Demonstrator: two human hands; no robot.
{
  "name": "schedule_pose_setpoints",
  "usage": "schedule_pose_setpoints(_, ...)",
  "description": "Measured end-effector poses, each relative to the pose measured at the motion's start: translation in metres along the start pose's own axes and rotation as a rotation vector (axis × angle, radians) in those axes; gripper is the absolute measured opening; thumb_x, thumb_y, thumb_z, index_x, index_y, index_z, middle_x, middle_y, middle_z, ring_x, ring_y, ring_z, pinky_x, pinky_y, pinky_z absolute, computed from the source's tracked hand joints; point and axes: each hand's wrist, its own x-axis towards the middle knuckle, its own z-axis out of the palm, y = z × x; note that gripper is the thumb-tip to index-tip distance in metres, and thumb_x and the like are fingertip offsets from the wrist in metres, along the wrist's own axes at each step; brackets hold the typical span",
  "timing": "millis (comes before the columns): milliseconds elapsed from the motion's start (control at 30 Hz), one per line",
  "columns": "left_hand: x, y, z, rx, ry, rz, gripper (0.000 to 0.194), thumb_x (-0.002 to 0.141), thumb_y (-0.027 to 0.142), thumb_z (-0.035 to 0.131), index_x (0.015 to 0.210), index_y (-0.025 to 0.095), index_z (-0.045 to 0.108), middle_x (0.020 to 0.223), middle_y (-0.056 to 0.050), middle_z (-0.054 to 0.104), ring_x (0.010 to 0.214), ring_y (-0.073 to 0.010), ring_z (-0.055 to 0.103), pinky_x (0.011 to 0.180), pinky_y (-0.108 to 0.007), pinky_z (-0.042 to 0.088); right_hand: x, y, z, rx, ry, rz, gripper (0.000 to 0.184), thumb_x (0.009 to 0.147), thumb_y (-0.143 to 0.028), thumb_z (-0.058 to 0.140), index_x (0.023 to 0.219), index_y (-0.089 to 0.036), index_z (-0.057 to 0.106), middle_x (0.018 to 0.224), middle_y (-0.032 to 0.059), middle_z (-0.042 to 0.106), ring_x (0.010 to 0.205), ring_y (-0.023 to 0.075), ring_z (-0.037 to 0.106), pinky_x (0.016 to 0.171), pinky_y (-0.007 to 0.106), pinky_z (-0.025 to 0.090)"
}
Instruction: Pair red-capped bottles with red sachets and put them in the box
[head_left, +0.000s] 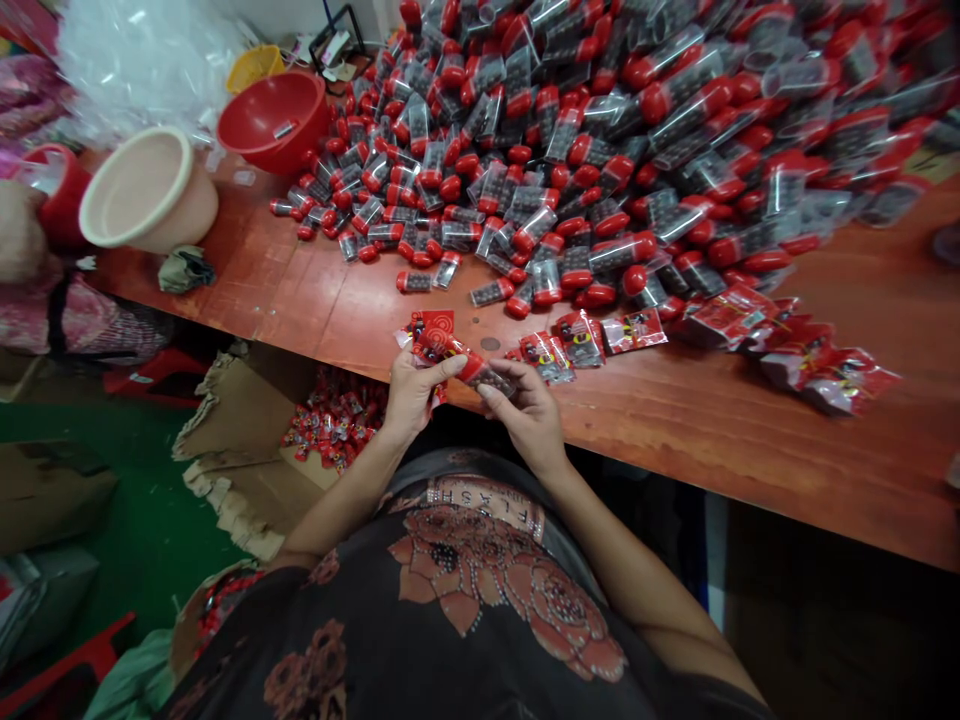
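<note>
Just over the table's front edge, my left hand [411,396] is closed on a red printed packet [433,328]. My right hand [531,412] grips a clear tube with a red cap and dark contents [480,374]. The tube lies slantwise between both hands, its red end by my left thumb and touching the packet. Whether that end sits inside the packet I cannot tell. Right of my hands, several red printed packets [582,338] lie in a row along the table. Behind them is a large heap of similar red-capped tubes [559,170].
Left on the reddish table [300,290] stand a cream bowl [142,195] and a red bowl [274,120]. Below the front edge, an open cardboard box [247,410] contains many red packets. More packets [795,345] are bunched at the right. Another person's arm [19,235] shows far left.
</note>
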Motion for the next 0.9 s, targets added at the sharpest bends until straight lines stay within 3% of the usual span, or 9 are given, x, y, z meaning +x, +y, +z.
schedule_pose_setpoints(167,-0.004,0.005,0.001,-0.027,-0.060,-0.009,0.038,0.051,0.019,0.088,0.081,0.017,0.065,0.077,0.000,0.071,0.067,-0.0111,0.065,0.070,-0.023,0.053,0.001,0.002,-0.002,-0.011,0.013,-0.055,0.028,0.081,-0.030,0.070,0.108,-0.028,0.063,0.098,0.0001,0.069,0.080,0.0135,0.066,0.077,0.033,0.058)
schedule_pose_setpoints(333,-0.007,0.005,0.002,-0.015,-0.081,-0.032,0.040,0.050,0.018,0.088,0.083,0.016,0.065,0.081,-0.003,0.073,0.069,-0.0135,0.068,0.073,-0.026,0.054,-0.001,0.005,-0.004,-0.127,0.012,-0.191,0.025,0.082,-0.027,0.070,0.107,-0.029,0.067,0.102,0.0006,0.071,0.091,0.0170,0.069,0.084,0.037,0.058)
schedule_pose_setpoints(433,-0.009,0.001,0.004,0.007,-0.091,-0.030,0.039,0.049,0.016,0.088,0.080,0.015,0.065,0.081,-0.002,0.072,0.070,-0.0131,0.067,0.074,-0.025,0.053,-0.004,0.007,0.001,-0.096,0.066,-0.201,0.026,0.081,-0.027,0.070,0.107,-0.028,0.067,0.101,0.0007,0.071,0.091,0.0166,0.069,0.083,0.035,0.059)
schedule_pose_setpoints(633,-0.012,-0.006,0.010,-0.050,-0.025,-0.004,0.040,0.050,0.019,0.088,0.082,0.016,0.063,0.077,0.001,0.070,0.067,-0.0108,0.065,0.071,-0.023,0.051,-0.008,0.006,0.016,0.230,0.144,0.003,0.027,0.081,-0.028,0.070,0.106,-0.028,0.060,0.091,-0.0027,0.070,0.071,0.0118,0.069,0.064,0.026,0.061)
schedule_pose_setpoints(733,-0.014,-0.006,0.011,-0.067,0.026,-0.004,0.040,0.052,0.021,0.088,0.082,0.017,0.062,0.076,0.002,0.069,0.065,-0.0095,0.064,0.069,-0.022,0.051,-0.007,0.005,0.018,0.278,0.144,0.006,0.027,0.081,-0.028,0.070,0.105,-0.028,0.058,0.089,-0.0040,0.069,0.063,0.0100,0.068,0.062,0.025,0.061)
schedule_pose_setpoints(900,-0.021,-0.012,0.014,-0.024,0.010,-0.002,0.031,0.056,0.024,0.086,0.079,0.017,0.066,0.074,0.002,0.069,0.063,-0.0086,0.063,0.068,-0.021,0.050,-0.008,0.008,0.019,0.309,0.178,0.021,0.028,0.081,-0.029,0.070,0.104,-0.028,0.055,0.089,-0.0039,0.070,0.063,0.0104,0.068,0.061,0.026,0.061)
